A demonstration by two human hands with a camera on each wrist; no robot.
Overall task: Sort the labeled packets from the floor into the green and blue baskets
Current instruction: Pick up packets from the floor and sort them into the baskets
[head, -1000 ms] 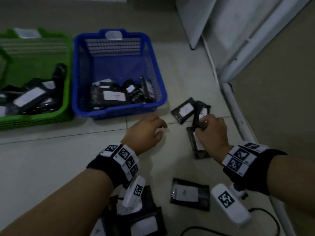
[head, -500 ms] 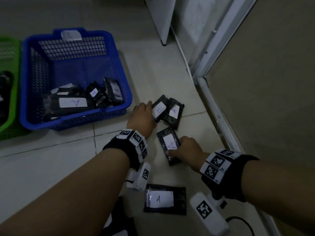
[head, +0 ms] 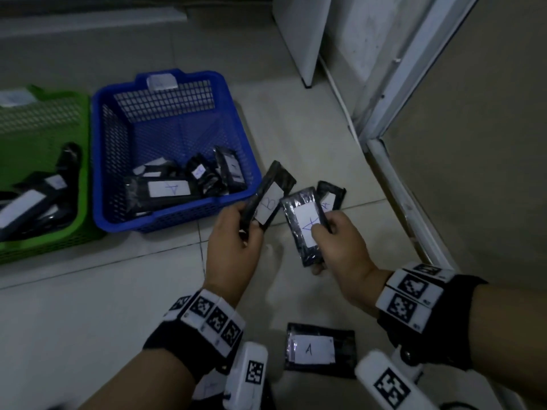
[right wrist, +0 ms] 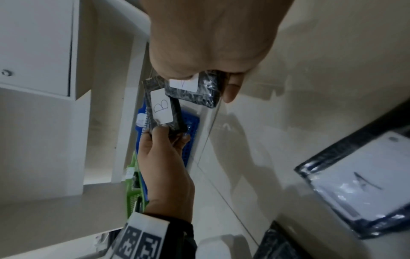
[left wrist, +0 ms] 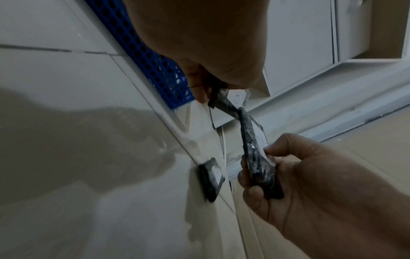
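Observation:
My left hand (head: 233, 244) grips a black packet labelled B (head: 268, 199) by its lower end, lifted off the floor beside the blue basket (head: 118, 214). My right hand (head: 340, 247) pinches a black packet labelled A (head: 302, 226), also lifted. The B packet (right wrist: 163, 108) and the A packet (right wrist: 193, 87) show side by side in the right wrist view. Another A packet (head: 330, 199) lies on the floor behind them, and one more A packet (head: 319, 349) lies near my wrists. The green basket (head: 44, 241) stands at the left; both baskets hold several packets.
A white door frame and sill (head: 396, 184) run along the right side. A white cabinet (head: 299, 39) stands at the back. More dark packets (head: 207, 389) lie under my left forearm, and a black cable (head: 453, 405) sits at the bottom right.
Both hands have lifted a packet off the floor: the left took the B packet, the right the A packet. The camera has tilted up, bringing the green basket back into view.

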